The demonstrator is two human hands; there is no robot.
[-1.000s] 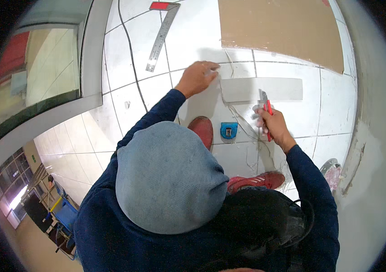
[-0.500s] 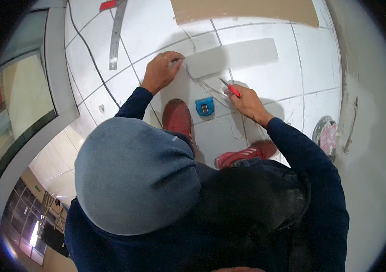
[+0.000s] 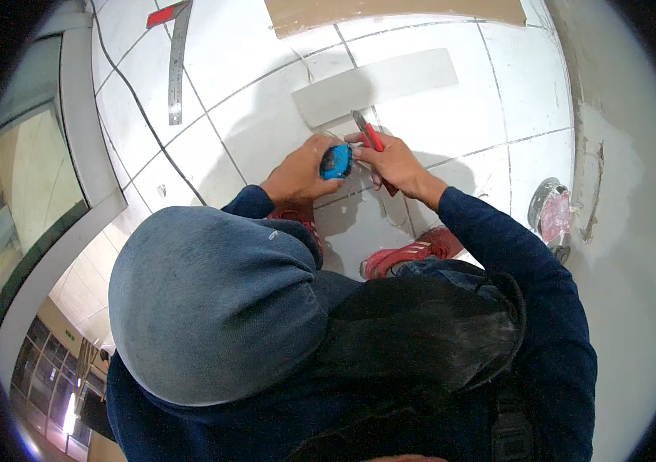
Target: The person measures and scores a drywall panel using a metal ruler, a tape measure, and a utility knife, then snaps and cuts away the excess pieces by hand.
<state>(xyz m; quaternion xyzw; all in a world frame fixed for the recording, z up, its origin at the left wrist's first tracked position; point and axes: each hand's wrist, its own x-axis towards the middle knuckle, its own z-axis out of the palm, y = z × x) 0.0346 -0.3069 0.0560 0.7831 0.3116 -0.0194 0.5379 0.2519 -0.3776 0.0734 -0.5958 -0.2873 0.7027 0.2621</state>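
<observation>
Over white floor tiles [image 3: 463,131], holds a blue tape measure [image 3: 336,162] in the left hand [image 3: 302,171], closed around one side of it. Grips a red cutting knife [image 3: 374,138] in the right hand [image 3: 401,166], pointed away and a bit to the left. Has both hands near each other. Cannot tell about any touch between the right hand and the tape measure. Just past the hands, sees a long pale strip [image 3: 413,77] lying flat on the tiles, partly in shade. Farther left, sees a metal square [image 3: 177,73] with a red end, and to its left a long black cord [image 3: 143,117]. Up top, sees part of a big brown board [image 3: 397,14]. Down low, wears red shoes [image 3: 413,252].
</observation>
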